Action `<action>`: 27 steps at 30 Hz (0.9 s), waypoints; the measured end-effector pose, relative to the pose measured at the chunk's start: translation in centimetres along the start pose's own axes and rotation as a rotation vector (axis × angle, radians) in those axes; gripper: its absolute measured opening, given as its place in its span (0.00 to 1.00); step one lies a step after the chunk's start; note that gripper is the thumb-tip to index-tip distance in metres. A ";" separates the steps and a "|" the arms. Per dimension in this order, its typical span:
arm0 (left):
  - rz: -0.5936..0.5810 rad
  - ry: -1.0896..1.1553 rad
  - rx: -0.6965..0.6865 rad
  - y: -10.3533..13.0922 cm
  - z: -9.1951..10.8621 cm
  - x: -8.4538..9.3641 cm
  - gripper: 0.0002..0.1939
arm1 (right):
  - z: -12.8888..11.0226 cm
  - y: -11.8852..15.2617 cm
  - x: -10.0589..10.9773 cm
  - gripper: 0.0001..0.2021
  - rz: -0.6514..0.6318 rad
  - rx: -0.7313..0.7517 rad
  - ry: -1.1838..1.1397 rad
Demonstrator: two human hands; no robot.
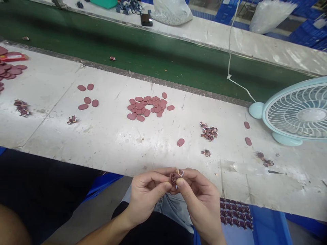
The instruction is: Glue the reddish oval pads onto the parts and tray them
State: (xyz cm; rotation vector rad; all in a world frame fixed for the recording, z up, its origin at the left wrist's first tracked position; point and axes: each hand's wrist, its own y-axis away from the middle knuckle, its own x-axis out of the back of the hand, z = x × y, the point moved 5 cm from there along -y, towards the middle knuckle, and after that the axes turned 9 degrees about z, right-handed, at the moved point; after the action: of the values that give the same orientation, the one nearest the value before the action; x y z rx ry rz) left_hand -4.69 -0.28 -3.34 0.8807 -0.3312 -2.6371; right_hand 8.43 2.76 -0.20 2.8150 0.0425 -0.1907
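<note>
Just in front of the table's near edge, my left hand (150,194) and my right hand (200,197) meet, both closed in a pinch. Between their fingertips is a small maroon figure-like piece (174,177) with a yellow and white detail; the fingers partly hide it. A single maroon oval disc (180,142) lies on the white table beyond my hands. To its right are a similar small piece (206,153) and a cluster of such pieces (208,132). Several oval discs (139,105) form a loose pile farther back.
A light blue fan (301,112) stands at the right, its white cord (230,51) crossing the green conveyor belt (153,63). A pointed tool (277,172) lies at the right. Below the edge is a blue crate (270,224) with rows of pieces. Another person's dark clothing (46,190) is at left.
</note>
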 end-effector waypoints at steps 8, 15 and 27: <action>-0.064 -0.188 -0.085 -0.5 0.3 -0.2 0.05 | 1.8 -0.5 2.0 0.06 0.001 -0.102 -0.187; -0.294 -1.246 -0.557 -7.8 3.7 -4.1 0.13 | 2.5 1.0 10.1 0.07 0.246 -0.062 -0.229; -0.462 -1.702 -0.327 -12.7 1.7 -9.4 0.18 | 12.3 13.7 26.7 0.17 0.772 -0.130 0.410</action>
State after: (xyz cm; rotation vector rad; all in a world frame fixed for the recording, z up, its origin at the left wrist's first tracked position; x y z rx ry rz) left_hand -1.80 15.15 -1.02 -1.6915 -0.0142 -2.9353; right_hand 34.03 -13.88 -11.16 2.4765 -0.8780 0.5387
